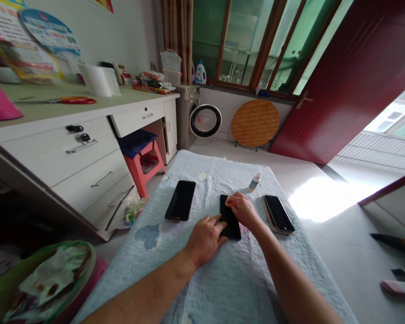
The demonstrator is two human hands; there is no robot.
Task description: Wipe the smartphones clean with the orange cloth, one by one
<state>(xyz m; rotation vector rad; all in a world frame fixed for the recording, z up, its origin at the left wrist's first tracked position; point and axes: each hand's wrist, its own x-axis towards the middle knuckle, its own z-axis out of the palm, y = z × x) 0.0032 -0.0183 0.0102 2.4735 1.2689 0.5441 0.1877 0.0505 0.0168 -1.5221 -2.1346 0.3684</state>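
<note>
A black smartphone (232, 230) lies screen up on the cloth-covered table, between my two hands. My left hand (205, 238) rests at its left edge, fingers apart and fingertips on the screen. Near the phone's upper end, my right hand (243, 209) pinches a small orange piece (228, 202) against the glass; whether it is cloth or sponge I cannot tell. To the left lies another black phone (181, 200). On the right, a third phone (279, 213) sits on a pale case or box. A small spray bottle (254, 181) with a blue label stands behind my right hand.
A light blue quilted cloth (202, 166) covers the table. White drawers (64, 157) and a pink stool (148, 166) are at left, with a waste bin (93, 258) near my left arm. Behind are a washing machine (184, 117) with its door open and a round wooden tabletop (255, 122).
</note>
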